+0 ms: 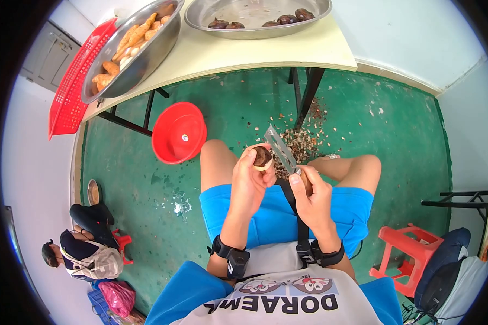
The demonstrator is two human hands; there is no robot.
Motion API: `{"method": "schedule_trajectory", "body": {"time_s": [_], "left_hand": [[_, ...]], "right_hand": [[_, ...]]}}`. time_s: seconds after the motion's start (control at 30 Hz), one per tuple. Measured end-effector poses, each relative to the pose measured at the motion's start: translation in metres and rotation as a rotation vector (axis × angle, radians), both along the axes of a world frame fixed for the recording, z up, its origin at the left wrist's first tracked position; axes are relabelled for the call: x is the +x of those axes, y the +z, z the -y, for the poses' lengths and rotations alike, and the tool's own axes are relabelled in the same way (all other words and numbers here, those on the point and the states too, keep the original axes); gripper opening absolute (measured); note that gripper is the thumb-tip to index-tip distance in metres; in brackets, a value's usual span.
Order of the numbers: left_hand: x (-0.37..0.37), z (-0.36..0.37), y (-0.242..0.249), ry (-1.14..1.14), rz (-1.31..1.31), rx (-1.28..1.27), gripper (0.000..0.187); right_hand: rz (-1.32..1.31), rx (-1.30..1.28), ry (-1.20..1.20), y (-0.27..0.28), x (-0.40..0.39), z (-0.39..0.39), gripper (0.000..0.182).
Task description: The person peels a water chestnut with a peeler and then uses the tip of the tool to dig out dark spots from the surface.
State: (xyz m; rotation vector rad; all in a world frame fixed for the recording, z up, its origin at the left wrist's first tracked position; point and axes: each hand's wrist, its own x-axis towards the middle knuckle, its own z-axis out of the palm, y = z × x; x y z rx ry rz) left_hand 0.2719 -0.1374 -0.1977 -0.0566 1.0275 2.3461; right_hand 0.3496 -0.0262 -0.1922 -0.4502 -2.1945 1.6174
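My left hand [248,177] is closed around a dark brown water chestnut [262,155], with a pale peeled strip along its lower edge. In my right hand [313,196] is a peeler [281,149] with a flat, slotted metal blade and a wooden handle. My fingers wrap the handle, and the thumb lies along its top. The blade points up and away from me, just right of the water chestnut. Both hands are held over my lap. Below and beyond them, a heap of brown and pale peelings [301,146] covers the green floor.
On the table [217,59] ahead stand a metal tray [255,33] with several water chestnuts and a steel bowl [162,60] of orange and pale roots. A red basin [165,149] sits on the floor. Another person [87,244] sits at far left; a red stool [406,249] stands right.
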Motion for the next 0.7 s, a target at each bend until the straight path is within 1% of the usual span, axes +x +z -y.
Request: {"method": "schedule_trajectory", "body": {"time_s": [0.1, 0.17, 0.2, 0.27, 0.4, 0.47, 0.63, 0.7], "left_hand": [[0.003, -0.005, 0.011, 0.039, 0.013, -0.001, 0.030], [0.005, -0.010, 0.017, 0.104, 0.040, -0.031, 0.029], [0.005, -0.009, 0.016, 0.104, 0.040, -0.030, 0.029], [0.004, -0.007, 0.013, 0.035, -0.080, -0.154, 0.029], [0.004, -0.006, 0.008, 0.032, -0.120, -0.216, 0.032], [0.005, -0.008, 0.010, 0.095, -0.019, -0.219, 0.027], [0.003, -0.004, 0.011, 0.088, 0.036, -0.218, 0.028], [0.002, -0.004, 0.014, 0.100, 0.080, -0.234, 0.031]], "right_hand": [[0.025, 0.008, 0.004, 0.003, 0.000, -0.002, 0.023], [0.018, 0.007, 0.000, 0.003, 0.000, -0.001, 0.024], [0.011, 0.005, -0.003, 0.003, 0.000, 0.000, 0.024], [0.014, 0.005, 0.000, 0.003, 0.000, -0.001, 0.024], [-0.003, 0.044, 0.011, 0.001, 0.000, 0.000, 0.025], [0.007, 0.061, 0.027, 0.000, 0.000, 0.000, 0.025], [0.014, 0.107, 0.074, 0.000, 0.001, 0.001, 0.025], [0.046, 0.185, 0.128, 0.003, 0.001, 0.002, 0.025]]}}
